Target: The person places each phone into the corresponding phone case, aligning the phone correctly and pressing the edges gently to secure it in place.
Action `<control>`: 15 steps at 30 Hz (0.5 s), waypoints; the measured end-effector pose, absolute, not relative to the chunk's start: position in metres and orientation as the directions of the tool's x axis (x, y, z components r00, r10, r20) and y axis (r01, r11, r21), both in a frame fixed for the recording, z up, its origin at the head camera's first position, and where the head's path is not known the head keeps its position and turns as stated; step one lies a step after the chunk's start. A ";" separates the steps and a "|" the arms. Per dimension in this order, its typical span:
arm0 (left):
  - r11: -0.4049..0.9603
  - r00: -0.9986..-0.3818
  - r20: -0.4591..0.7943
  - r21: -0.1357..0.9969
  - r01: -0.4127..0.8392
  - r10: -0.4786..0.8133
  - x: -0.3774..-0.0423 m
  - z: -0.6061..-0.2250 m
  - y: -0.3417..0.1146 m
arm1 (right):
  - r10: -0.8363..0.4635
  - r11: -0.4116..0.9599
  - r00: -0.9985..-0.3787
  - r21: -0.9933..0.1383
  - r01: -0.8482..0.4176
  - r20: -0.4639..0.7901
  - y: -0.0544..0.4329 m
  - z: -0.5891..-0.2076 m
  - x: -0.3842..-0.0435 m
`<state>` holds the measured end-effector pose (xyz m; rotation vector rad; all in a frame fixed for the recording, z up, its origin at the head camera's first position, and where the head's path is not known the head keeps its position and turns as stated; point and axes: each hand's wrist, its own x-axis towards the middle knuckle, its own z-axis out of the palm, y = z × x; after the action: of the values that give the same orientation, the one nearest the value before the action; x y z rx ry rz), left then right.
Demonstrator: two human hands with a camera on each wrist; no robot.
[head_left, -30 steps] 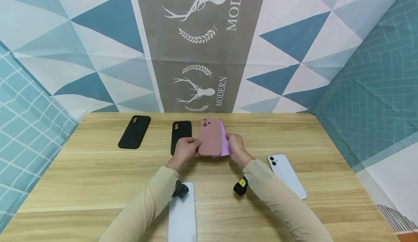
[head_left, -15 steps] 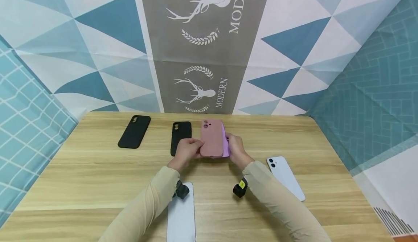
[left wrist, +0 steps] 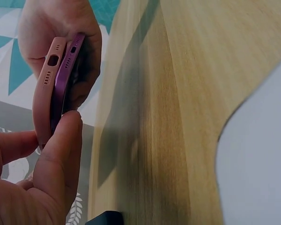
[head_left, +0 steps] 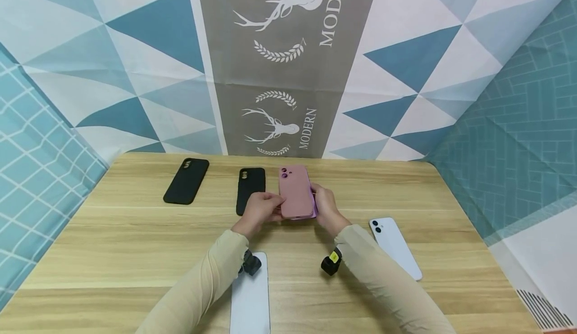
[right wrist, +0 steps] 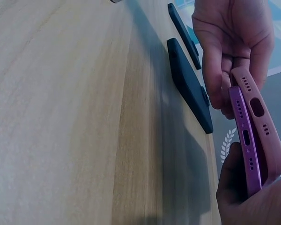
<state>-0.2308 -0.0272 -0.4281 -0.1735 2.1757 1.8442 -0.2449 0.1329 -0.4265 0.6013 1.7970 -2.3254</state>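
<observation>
My left hand (head_left: 260,210) pinches the left edge of a pink phone case (head_left: 295,191) between thumb and fingers. Behind the case, my right hand (head_left: 325,205) grips a purple phone (right wrist: 246,140) by its right side. The two are held up above the table. In the right wrist view, the phone's bottom edge with its charging port lies against the open side of the case, and a narrow gap shows between them. From the head view only a thin purple strip peeks out along the case's right and lower edges.
Two black phone cases (head_left: 186,181) lie at the back left of the wooden table (head_left: 135,244), one close to my left hand. A white phone (head_left: 396,249) lies near my right forearm. Beneath my left wrist is a white flat slab (head_left: 250,299).
The pink case has moved slightly right and turned over the purple phone, so less purple shows. Both hands keep their holds. The head view has shifted a little.
</observation>
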 end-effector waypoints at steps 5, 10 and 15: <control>0.171 -0.948 -0.301 0.944 -0.282 0.099 -0.232 -0.429 -0.027 | 0.092 -0.285 -0.909 -0.886 0.366 -0.406 0.132 -0.428 -0.246; 0.161 -0.945 -0.306 0.944 -0.287 0.113 -0.233 -0.431 -0.027 | 0.111 -0.248 -0.911 -0.899 0.362 -0.397 0.132 -0.429 -0.247; 0.129 -0.940 -0.314 0.946 -0.298 0.130 -0.234 -0.433 -0.026 | 0.129 -0.160 -0.910 -0.914 0.374 -0.395 0.132 -0.430 -0.245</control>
<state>-0.2343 -0.0256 -0.4333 -0.1631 2.0920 1.8760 -0.2449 0.1325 -0.4298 0.5833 1.9186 -2.1976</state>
